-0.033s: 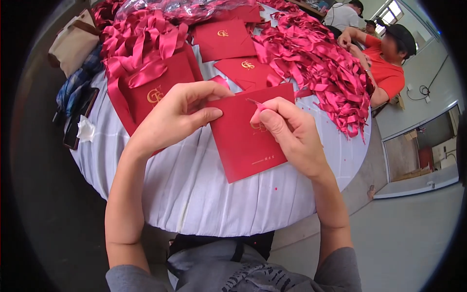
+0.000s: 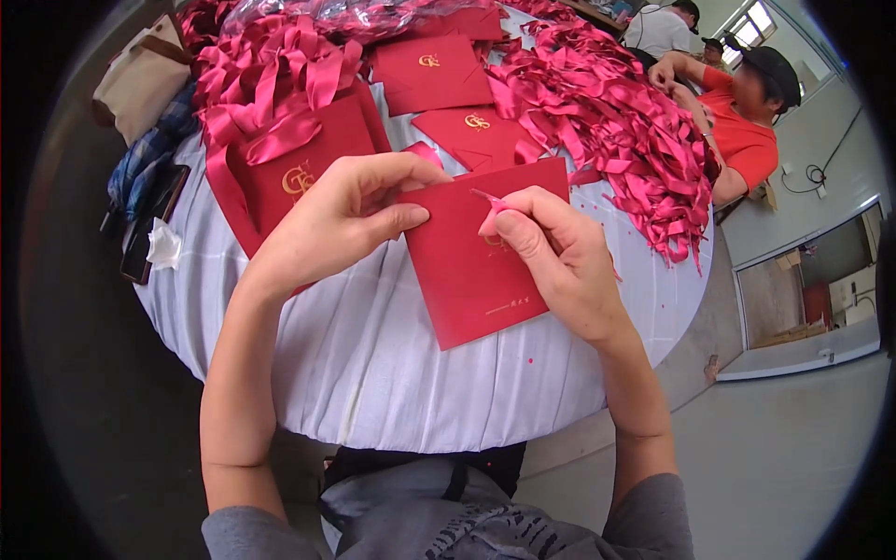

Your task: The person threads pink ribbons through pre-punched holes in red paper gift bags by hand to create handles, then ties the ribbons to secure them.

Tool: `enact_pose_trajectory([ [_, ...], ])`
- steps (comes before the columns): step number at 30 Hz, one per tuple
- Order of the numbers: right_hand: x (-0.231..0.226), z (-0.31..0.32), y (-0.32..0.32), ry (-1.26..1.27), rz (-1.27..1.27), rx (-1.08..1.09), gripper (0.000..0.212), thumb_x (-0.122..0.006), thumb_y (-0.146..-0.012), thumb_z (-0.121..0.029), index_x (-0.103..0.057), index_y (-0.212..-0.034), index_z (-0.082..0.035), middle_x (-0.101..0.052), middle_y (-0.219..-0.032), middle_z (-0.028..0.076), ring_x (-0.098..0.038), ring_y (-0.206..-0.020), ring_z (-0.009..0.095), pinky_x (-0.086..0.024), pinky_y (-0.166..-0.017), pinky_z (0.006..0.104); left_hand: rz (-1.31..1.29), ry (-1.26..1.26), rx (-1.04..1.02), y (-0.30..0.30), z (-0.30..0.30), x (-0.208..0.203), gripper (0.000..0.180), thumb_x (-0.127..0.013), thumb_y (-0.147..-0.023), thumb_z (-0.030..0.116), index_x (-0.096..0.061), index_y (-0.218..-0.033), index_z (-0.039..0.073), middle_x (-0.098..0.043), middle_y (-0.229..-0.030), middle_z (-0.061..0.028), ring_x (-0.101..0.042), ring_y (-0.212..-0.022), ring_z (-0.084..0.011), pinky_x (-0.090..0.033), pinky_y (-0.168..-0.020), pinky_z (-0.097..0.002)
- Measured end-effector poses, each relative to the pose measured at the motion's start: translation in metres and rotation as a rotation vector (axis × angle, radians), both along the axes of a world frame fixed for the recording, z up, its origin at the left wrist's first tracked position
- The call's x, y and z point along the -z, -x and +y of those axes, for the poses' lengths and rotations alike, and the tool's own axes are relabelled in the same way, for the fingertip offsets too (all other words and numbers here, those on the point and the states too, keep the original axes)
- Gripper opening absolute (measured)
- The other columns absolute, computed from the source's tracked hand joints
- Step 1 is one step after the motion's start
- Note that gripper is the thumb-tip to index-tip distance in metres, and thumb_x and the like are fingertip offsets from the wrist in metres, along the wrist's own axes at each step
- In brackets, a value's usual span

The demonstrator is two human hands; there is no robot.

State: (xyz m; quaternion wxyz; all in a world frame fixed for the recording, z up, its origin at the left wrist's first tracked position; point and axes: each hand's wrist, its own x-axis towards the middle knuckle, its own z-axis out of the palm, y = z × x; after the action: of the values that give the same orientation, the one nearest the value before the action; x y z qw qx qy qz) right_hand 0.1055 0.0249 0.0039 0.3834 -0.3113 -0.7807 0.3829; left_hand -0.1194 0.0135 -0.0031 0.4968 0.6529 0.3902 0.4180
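Observation:
A dark red paper gift bag [image 2: 457, 280] with a gold emblem is tilted in front of me above the table. My left hand [image 2: 341, 219] grips its upper left edge, thumb on the front and fingers behind. Between the thumb and forefinger of my right hand [image 2: 560, 266] is the end of a pink ribbon [image 2: 492, 201], its thin tip pointing up and left across the bag's front, near the top. My right hand partly covers the emblem. To the left, another red gift bag [image 2: 341, 140] lies with a ribbon handle.
Flat red bags [image 2: 434, 84] lie farther back. Heaps of pink ribbon [image 2: 625, 140] spread at right and far left. A phone [image 2: 136, 261], crumpled tissue [image 2: 164, 245], checked cloth [image 2: 154, 154] and beige pouch [image 2: 140, 84] line the left. A person in red [image 2: 747, 154] sits at right.

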Motion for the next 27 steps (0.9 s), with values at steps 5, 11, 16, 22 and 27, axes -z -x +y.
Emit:
enact_pose_trajectory([
  [5, 0.007, -0.004, 0.007, -0.11, -0.03, 0.078, 0.014, -0.059, -0.092, -0.012, -0.061, -0.091, 0.002, -0.057, -0.068, 0.007, -0.05, -0.058, 0.008, -0.04, -0.052, 0.0247, -0.003, 0.035, 0.019, 0.0, 0.0, 0.002, 0.028, -0.057, -0.089, -0.002, -0.057, -0.116, -0.003, -0.063, -0.102, -0.0033, -0.058, -0.091, -0.0067, -0.048, -0.078, -0.0222],
  [11, 0.017, -0.003, 0.009, -0.176, -0.027, 0.141, 0.012, -0.063, -0.089, -0.011, -0.061, -0.089, 0.001, -0.056, -0.063, 0.006, -0.049, -0.052, 0.008, -0.04, -0.047, 0.0254, -0.008, 0.052, 0.033, -0.003, 0.0, 0.004, 0.028, -0.058, -0.089, -0.001, -0.057, -0.117, -0.003, -0.063, -0.102, -0.0027, -0.057, -0.09, -0.0053, -0.047, -0.076, -0.0206],
  [16, 0.018, -0.004, 0.013, -0.297, -0.036, 0.175, 0.01, -0.065, -0.086, -0.01, -0.061, -0.087, -0.001, -0.059, -0.064, 0.009, -0.057, -0.052, 0.014, -0.043, -0.048, 0.0278, -0.041, 0.048, 0.028, -0.005, -0.001, 0.004, 0.029, -0.059, -0.088, -0.001, -0.057, -0.117, -0.002, -0.063, -0.103, -0.0023, -0.057, -0.091, -0.0051, -0.047, -0.077, -0.0206],
  [22, 0.021, -0.002, 0.013, -0.442, -0.149, 0.21, 0.009, -0.065, -0.085, -0.009, -0.059, -0.085, -0.003, -0.059, -0.067, 0.01, -0.059, -0.055, 0.025, -0.044, -0.048, 0.0331, -0.007, 0.037, 0.03, -0.006, 0.001, 0.005, 0.029, -0.059, -0.088, -0.001, -0.058, -0.117, -0.002, -0.063, -0.103, -0.0025, -0.058, -0.092, -0.0056, -0.048, -0.079, -0.0205],
  [27, 0.022, -0.002, 0.013, -0.578, -0.234, 0.204, 0.005, -0.063, -0.084, -0.001, -0.059, -0.082, 0.001, -0.055, -0.065, 0.01, -0.051, -0.049, 0.017, -0.04, -0.045, 0.0278, -0.06, 0.031, 0.008, -0.007, -0.001, 0.003, 0.027, -0.061, -0.087, 0.0, -0.06, -0.114, -0.002, -0.063, -0.103, -0.0028, -0.058, -0.092, -0.0061, -0.048, -0.079, -0.0208],
])
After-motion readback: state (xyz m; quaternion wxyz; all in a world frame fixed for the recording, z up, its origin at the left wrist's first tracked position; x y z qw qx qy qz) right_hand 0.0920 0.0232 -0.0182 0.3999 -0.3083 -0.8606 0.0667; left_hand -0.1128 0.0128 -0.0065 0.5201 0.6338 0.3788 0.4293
